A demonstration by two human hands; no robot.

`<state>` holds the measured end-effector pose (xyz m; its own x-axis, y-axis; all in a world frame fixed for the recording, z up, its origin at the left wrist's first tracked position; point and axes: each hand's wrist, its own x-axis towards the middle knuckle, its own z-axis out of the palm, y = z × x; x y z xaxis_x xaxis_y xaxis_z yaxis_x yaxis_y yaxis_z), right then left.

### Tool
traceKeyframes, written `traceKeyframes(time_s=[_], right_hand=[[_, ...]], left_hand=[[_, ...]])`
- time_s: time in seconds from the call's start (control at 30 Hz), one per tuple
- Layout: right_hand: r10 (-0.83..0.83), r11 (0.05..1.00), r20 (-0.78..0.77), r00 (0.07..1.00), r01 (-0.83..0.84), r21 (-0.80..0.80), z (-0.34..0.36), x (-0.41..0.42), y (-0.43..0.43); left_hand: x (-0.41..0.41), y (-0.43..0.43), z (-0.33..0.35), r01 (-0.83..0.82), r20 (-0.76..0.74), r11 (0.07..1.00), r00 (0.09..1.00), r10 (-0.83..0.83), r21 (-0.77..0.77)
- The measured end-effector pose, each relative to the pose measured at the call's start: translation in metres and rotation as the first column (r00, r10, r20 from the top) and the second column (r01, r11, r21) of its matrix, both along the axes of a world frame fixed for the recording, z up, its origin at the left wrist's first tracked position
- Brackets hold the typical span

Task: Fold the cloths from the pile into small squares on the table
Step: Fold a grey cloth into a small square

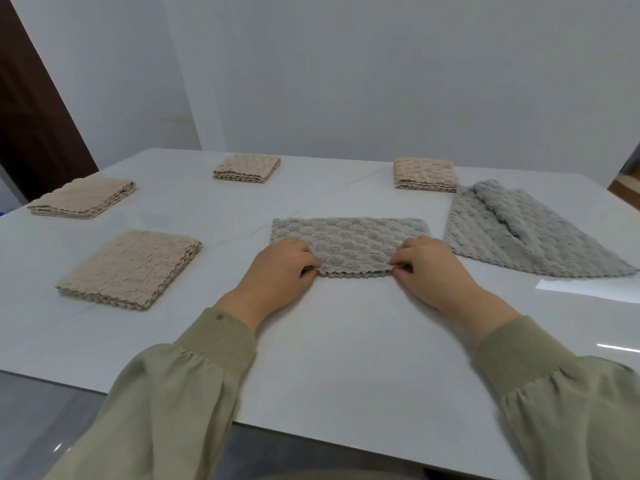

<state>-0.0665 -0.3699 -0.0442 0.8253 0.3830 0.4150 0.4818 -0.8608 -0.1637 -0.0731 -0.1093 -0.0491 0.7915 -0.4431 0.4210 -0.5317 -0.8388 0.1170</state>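
A grey textured cloth (349,237) lies as a long folded rectangle in the middle of the white table (346,341). My left hand (280,268) pinches its near left corner and my right hand (429,268) pinches its near right corner. To the right lies a loose pile of grey cloths (519,230), rumpled and unfolded. Several beige cloths sit folded into squares: one at the near left (131,268), one at the far left (83,197), one at the far middle (247,168), one at the far right (426,174).
The table's near edge runs diagonally under my forearms, with grey floor (41,420) below it. A white wall stands behind the table, and a dark door frame (31,116) rises at the far left.
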Motion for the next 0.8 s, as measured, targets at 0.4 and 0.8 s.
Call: traceKeyframes(time_s=[0.4,0.8], right_hand=[[-0.083,0.987,-0.266,0.961,0.116,0.114,0.049,-0.013,0.012],[-0.266,0.951,-0.378,0.887,0.178,-0.252,-0.006,0.022,0.038]], left_hand=[[-0.013,-0.018,0.044,-0.179,-0.242,0.981,0.957,0.157,-0.071],[0.019,-0.047,-0.003,-0.272,-0.401,0.934,0.848,0.347,0.233]])
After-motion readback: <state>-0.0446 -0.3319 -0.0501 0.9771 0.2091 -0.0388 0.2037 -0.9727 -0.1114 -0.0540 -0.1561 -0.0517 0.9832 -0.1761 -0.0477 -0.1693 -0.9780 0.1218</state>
